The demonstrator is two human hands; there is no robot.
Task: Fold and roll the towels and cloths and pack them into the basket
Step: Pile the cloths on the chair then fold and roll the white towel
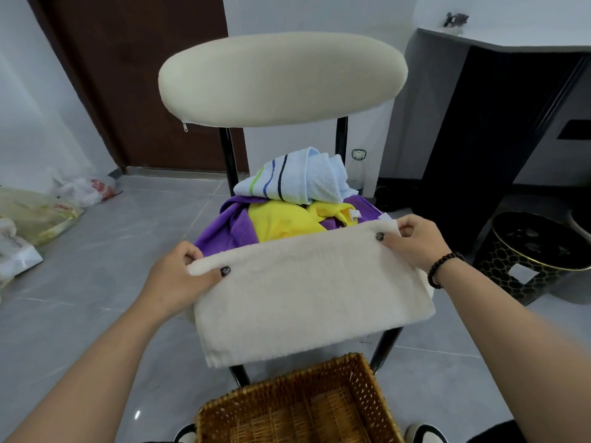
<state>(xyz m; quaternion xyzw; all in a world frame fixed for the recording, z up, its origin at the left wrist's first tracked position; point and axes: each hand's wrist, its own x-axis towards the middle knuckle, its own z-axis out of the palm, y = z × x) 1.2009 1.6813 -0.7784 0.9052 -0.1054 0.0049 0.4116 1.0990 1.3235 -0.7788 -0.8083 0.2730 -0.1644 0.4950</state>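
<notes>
From the head view, I have the cream towel (pixel 307 295) stretched out between both hands above the front of the chair (pixel 281 78) seat. My left hand (pixel 179 276) pinches its far-left corner, thumb on top and fingers curled under the edge. My right hand (pixel 415 241) pinches the far-right corner the same way. The towel's long axis runs left to right, from one hand to the other, tilted a little so the right end sits farther from me. Its near edge hangs down toward me, loose.

Behind the towel, farther back on the seat, the rest of the pile waits: a purple cloth (pixel 230 228) at the bottom, a yellow cloth (pixel 284 219) bunched over it, and a striped blue towel (pixel 297 177) on top.

The basket (pixel 297 407) sits on the floor just near of the chair, right below the towel's hanging edge. As far as I can see into it, nothing is packed yet.

What matters for the next move, I think, is that both hands hold the far edge and the free edge is nearest me. A fold would bring the far edge over toward me, or one hand across to the other along the long axis. Both hands are about equally close, so neither leads.
</notes>
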